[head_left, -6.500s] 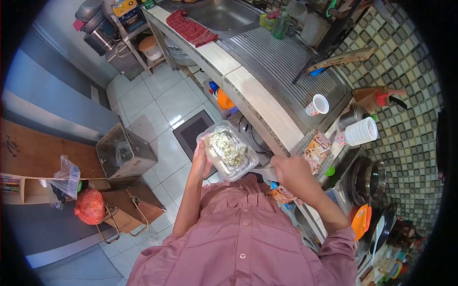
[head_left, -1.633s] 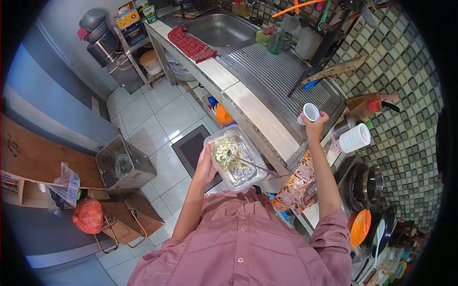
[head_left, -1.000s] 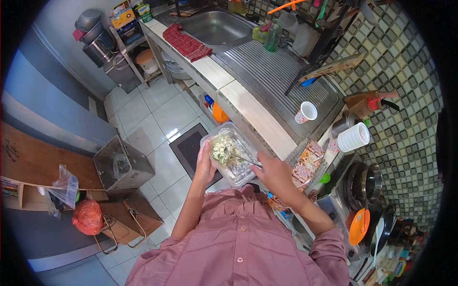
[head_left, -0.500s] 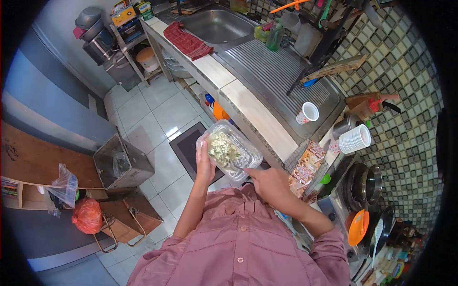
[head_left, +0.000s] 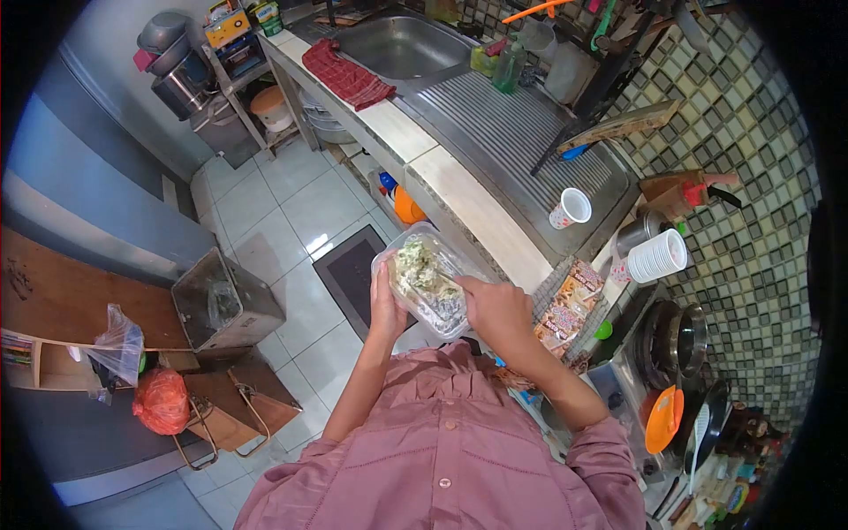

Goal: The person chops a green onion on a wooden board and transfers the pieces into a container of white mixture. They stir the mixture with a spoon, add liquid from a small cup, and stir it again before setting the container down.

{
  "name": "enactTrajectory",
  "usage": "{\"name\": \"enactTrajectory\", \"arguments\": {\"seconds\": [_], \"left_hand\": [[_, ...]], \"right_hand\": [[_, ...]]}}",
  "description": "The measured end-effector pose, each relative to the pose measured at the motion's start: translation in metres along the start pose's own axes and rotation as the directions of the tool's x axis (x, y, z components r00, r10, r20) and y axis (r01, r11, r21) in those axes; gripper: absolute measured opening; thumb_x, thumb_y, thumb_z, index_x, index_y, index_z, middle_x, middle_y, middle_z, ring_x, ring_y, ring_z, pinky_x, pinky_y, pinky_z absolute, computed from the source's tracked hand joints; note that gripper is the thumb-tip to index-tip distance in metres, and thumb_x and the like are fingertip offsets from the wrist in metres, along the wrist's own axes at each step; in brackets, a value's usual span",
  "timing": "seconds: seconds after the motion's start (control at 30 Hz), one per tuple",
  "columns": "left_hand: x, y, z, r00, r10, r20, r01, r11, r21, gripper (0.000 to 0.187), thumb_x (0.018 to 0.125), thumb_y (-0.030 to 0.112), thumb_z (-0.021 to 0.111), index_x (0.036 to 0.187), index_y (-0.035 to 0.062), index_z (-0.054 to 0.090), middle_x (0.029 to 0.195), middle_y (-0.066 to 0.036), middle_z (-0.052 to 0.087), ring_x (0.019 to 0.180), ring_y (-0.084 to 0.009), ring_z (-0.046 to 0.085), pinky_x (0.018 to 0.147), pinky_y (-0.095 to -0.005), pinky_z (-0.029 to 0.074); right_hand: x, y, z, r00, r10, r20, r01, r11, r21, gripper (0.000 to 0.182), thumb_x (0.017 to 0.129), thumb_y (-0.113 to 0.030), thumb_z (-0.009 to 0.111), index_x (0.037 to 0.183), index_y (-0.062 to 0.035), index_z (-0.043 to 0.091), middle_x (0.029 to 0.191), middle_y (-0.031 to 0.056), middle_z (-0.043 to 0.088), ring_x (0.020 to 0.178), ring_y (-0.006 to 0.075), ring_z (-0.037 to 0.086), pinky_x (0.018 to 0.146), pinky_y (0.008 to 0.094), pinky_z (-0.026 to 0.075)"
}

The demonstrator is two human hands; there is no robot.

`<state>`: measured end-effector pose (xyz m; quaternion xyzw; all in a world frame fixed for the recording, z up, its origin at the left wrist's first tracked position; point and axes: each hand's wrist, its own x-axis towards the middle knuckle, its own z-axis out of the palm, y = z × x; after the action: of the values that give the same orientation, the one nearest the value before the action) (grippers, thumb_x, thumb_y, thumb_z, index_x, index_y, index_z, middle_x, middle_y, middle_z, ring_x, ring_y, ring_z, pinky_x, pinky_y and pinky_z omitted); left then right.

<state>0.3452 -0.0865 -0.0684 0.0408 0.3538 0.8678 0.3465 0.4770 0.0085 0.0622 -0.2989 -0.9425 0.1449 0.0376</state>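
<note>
A clear plastic container (head_left: pixel 450 323) with a pale, creamy food mixture (head_left: pixel 424 269) inside is held in front of my body. My left hand (head_left: pixel 386 305) grips its left side, fingers along the wall. At the right side, my right hand (head_left: pixel 496 311) is closed around the handle of a utensil, probably a spoon, whose end reaches into the mixture. The food sits mostly toward the far end, and the near end shows a thinly smeared bottom.
Right of the container, the counter edge (head_left: pixel 477 212) runs diagonally. A patterned packet (head_left: pixel 570 309), a single cup (head_left: pixel 571 208) and stacked cups (head_left: pixel 658 258) are there. The sink (head_left: pixel 402 49) and red cloth (head_left: pixel 344 75) lie farther off. A dark mat (head_left: pixel 349 278) is on the floor.
The container has turned slightly, its near end now pointing more toward me. My right hand has moved up and a little right with the utensil. The food is more gathered at the far end.
</note>
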Motion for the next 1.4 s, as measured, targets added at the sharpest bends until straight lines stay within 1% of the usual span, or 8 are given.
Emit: {"name": "enactTrajectory", "arguments": {"seconds": [0.17,0.33,0.57,0.63,0.93,1.17,1.23,1.4], "left_hand": [[-0.005,-0.002,0.000,1.000,0.018,0.018,-0.019,0.999,0.031,0.038,0.098,0.034,0.036,0.122,0.0050,0.043,0.117,-0.010,0.051,0.108,-0.0198,0.053,0.092,-0.0328,0.045],[-0.006,-0.002,0.001,0.999,0.032,-0.017,-0.032,0.999,0.041,0.039,0.098,0.036,0.035,0.122,0.0060,0.043,0.119,-0.009,0.050,0.110,-0.0189,0.051,0.093,-0.0331,0.043],[-0.007,-0.006,-0.002,1.000,-0.029,-0.011,0.029,0.999,0.046,0.039,0.098,0.036,0.035,0.123,0.0068,0.043,0.119,-0.008,0.049,0.110,-0.0179,0.050,0.093,-0.0317,0.042],[-0.008,-0.007,-0.001,1.000,-0.031,-0.005,0.031,0.998,0.062,0.039,0.098,0.036,0.035,0.123,0.0069,0.043,0.119,-0.008,0.049,0.110,-0.0175,0.050,0.092,-0.0314,0.043],[-0.009,-0.009,-0.001,0.999,0.003,0.041,-0.006,0.997,0.072,0.038,0.098,0.033,0.037,0.124,0.0066,0.043,0.120,-0.008,0.049,0.110,-0.0172,0.050,0.092,-0.0321,0.044],[-0.004,-0.011,-0.008,1.000,0.006,-0.006,-0.005,0.999,0.048,0.037,0.098,0.032,0.038,0.123,0.0063,0.044,0.120,-0.008,0.050,0.111,-0.0187,0.050,0.093,-0.0330,0.043],[-0.003,-0.007,-0.005,0.999,0.018,-0.028,-0.017,0.999,0.049,0.041,0.098,0.037,0.035,0.123,0.0063,0.044,0.118,-0.009,0.051,0.112,-0.0188,0.050,0.096,-0.0335,0.040],[-0.002,-0.010,-0.002,0.999,-0.034,-0.008,0.034,0.999,0.015,0.037,0.098,0.032,0.037,0.122,0.0056,0.044,0.119,-0.008,0.051,0.110,-0.0185,0.052,0.093,-0.0332,0.043]], "right_hand": [[-0.012,-0.004,-0.010,0.999,0.026,0.037,-0.022,0.996,-0.091,0.027,0.083,-0.020,0.049,0.104,-0.0214,0.066,0.064,0.0168,0.062,0.060,0.0342,0.063,0.054,0.0485,0.048],[-0.030,-0.011,-0.014,0.975,-0.015,0.221,0.045,0.990,-0.134,0.029,0.082,-0.019,0.048,0.105,-0.0166,0.065,0.065,0.0168,0.062,0.061,0.0328,0.063,0.053,0.0476,0.048],[-0.030,-0.007,-0.013,0.974,-0.129,0.184,0.117,0.990,0.074,0.027,0.081,-0.016,0.049,0.102,-0.0153,0.066,0.067,0.0175,0.063,0.061,0.0344,0.062,0.052,0.0452,0.048],[-0.027,-0.008,-0.021,0.992,-0.108,0.065,0.097,0.983,0.155,0.026,0.081,-0.015,0.050,0.100,-0.0151,0.067,0.067,0.0179,0.062,0.061,0.0355,0.061,0.052,0.0454,0.048],[-0.019,-0.004,0.008,0.996,-0.028,0.081,0.037,0.994,-0.104,0.030,0.080,-0.012,0.049,0.107,-0.0150,0.063,0.059,0.0175,0.060,0.056,0.0347,0.061,0.050,0.0460,0.048],[-0.038,0.004,0.003,0.984,-0.038,0.173,0.049,0.997,-0.059,0.029,0.081,-0.011,0.048,0.106,-0.0130,0.063,0.062,0.0189,0.060,0.058,0.0342,0.062,0.051,0.0456,0.047],[-0.041,0.005,0.002,0.984,-0.103,0.146,0.091,0.992,0.083,0.029,0.081,-0.012,0.048,0.107,-0.0128,0.062,0.062,0.0194,0.060,0.058,0.0338,0.062,0.052,0.0453,0.047],[-0.017,-0.003,0.015,0.988,-0.093,0.123,0.088,0.995,0.042,0.029,0.081,-0.013,0.049,0.107,-0.0136,0.063,0.064,0.0181,0.061,0.059,0.0338,0.062,0.052,0.0455,0.047]]}}
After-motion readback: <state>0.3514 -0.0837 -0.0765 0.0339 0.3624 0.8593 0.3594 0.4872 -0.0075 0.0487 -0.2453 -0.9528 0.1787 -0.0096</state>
